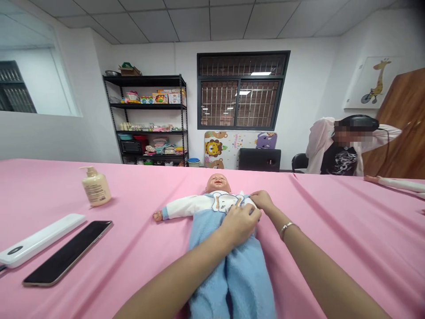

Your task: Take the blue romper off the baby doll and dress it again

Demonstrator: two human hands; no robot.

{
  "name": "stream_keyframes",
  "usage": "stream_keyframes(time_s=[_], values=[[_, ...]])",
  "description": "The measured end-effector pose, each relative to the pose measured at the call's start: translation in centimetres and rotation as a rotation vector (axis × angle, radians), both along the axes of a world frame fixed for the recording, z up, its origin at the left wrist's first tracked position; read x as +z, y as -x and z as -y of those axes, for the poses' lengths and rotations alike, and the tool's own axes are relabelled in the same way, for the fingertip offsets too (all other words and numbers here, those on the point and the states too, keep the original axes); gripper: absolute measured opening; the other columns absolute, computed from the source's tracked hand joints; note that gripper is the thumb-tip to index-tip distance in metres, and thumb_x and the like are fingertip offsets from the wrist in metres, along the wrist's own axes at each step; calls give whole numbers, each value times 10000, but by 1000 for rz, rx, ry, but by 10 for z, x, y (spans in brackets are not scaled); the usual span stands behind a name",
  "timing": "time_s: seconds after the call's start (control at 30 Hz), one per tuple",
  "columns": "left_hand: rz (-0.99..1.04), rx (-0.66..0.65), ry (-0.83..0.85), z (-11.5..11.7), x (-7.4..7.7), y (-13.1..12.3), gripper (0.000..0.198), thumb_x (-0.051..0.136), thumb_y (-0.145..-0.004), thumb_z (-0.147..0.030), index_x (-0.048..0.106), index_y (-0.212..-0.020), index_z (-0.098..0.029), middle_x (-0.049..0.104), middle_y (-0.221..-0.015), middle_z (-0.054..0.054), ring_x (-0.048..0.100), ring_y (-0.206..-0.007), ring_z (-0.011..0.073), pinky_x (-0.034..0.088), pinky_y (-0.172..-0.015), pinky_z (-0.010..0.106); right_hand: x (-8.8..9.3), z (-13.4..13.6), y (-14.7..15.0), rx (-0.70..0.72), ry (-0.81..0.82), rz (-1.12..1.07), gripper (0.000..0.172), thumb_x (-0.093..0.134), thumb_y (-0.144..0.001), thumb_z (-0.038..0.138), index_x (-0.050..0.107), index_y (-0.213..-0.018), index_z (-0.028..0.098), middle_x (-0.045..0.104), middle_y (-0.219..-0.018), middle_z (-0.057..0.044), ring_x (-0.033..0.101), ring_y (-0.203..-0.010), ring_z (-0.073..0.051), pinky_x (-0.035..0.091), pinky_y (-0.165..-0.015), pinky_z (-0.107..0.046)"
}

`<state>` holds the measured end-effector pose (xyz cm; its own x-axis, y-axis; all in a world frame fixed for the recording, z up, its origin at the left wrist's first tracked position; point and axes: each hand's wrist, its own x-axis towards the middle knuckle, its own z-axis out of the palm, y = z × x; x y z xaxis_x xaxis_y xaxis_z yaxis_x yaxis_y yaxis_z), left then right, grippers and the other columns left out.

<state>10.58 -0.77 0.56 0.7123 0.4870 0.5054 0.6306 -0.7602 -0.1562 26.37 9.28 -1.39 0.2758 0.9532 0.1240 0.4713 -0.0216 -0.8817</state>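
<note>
Clock read from my seat, dial centred on the doll (212,221), 12 straight ahead. Around it: pump bottle (96,190), upright, between 9 and 10 o'clock; white device (43,239) and black phone (69,252) flat at 8, lying side by side, phone nearer the doll. Near 3 o'clock, well apart, a pale-sleeved limb (396,183) runs out of view. In the way: my left forearm (186,274) crosses above the legs of the outfit (206,228), and my hands cover the doll's arm on the 3 o'clock side. Surface: pink cloth (133,274), creased in long folds. Room: black shelf rack (149,106) with boxes and folded textiles at 11; dark-framed window (237,91) with bars at 12 to 1, animal-print board (229,141) below it; a person (341,161) at 2, arms raised to the head; wooden cabinet (407,119) beyond. The doll lies face up directly before me, long axis on the 12–6 line, head at 12, legs toward me at 6; its visible sleeve points to 9. My left hand (239,223) is narrow, fingers curled, holding outfit cloth at the chest; my right hand (264,200), bracelet (286,228) at the wrist, pinches cloth by the shoulder, fingertips partly hidden.
</note>
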Motion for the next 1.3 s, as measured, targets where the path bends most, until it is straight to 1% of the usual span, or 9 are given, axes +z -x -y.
stream_keyframes(time_s=[0.17, 0.33, 0.5, 0.6, 0.67, 0.87, 0.97, 1.1, 1.3], values=[[-125, -83, -78, 7, -2, -5, 157, 341, -886, -203, 484, -950, -194, 531, -985, 57, 560, -770, 179, 457, -723, 353, 25, -28, 23, 107, 18, 71, 107, 580, -547, 33, 643, -505, 109, 564, -432, -17, 525, -484, -127, 360, -446, -194], [-42, 6, 32, 4, -3, -8, 186, 359, -883, -249, 482, -999, -172, 527, -1022, 82, 570, -753, 191, 473, -698, 362, 33, -12, 38, 361, 57, 61, 127, 640, -655, 213, 692, -707, 110, 661, -668, -40, 557, -582, -134, 434, -518, -213], [160, -91, 209, -6, -6, -5, 389, 549, -813, -273, 408, -1165, -190, 537, -1082, 78, 545, -967, 218, 449, -850, 366, 27, 11, 16, 594, -51, 21, 706, 693, -628, 235, 438, -1283, 167, 651, -865, -41, 594, -776, -167, 493, -670, -279], [317, -230, 307, -9, 2, 2, 510, 575, -809, -358, 338, -1238, -216, 536, -1150, 71, 570, -944, 192, 449, -856, 329, 19, 19, 1, 637, -73, 4, 859, 673, -615, 204, 267, -1372, 185, 635, -958, -65, 598, -852, -188, 493, -735, -328], [490, -160, 330, -13, 11, 13, 426, 518, -845, -364, 353, -1211, -223, 556, -1128, 61, 603, -831, 163, 460, -796, 297, 12, 22, -5, 603, -156, 83, 900, 682, -557, 161, 276, -1360, 177, 561, -1154, -107, 555, -1005, -212, 457, -847, -347], [743, 505, 397, -44, 19, 70, 499, 482, -813, -488, 384, -1159, -143, 593, -942, 129, 590, -847, 264, 420, -688, 312, -10, 38, 13, 390, -162, 566, 748, 607, -679, 209, 279, -1348, 142, 459, -1292, -136, 481, -1127, -239, 407, -886, -322], [806, 376, 600, -60, 8, 82, 555, 556, -769, -363, 325, -1210, -117, 564, -740, 39, 574, -711, 203, 402, -641, 264, -20, 47, 31, 261, -174, 878, 527, 433, -844, 229, 308, -1351, 154, 490, -1254, -144, 522, -1047, -255, 405, -825, -356], [1223, 141, 461, -69, -2, 76, 471, 456, -795, -211, 257, -1220, -163, 449, -656, -56, 501, -585, 113, 389, -619, 206, -32, 49, 43, 8, -206, 1175, 483, 322, -885, 164, 313, -1368, 158, 490, -1244, -167, 534, -958, -290, 334, -848, -466], [968, 350, 512, -59, -6, 79, 311, 466, -805, -258, 397, -1096, -171, 515, -692, -16, 528, -657, 150, 367, -630, 236, -39, 48, 28, -83, -189, 1125, 415, 356, -871, 164, 472, -1268, 186, 566, -1122, -161, 494, -1007, -309, 288, -865, -473]])
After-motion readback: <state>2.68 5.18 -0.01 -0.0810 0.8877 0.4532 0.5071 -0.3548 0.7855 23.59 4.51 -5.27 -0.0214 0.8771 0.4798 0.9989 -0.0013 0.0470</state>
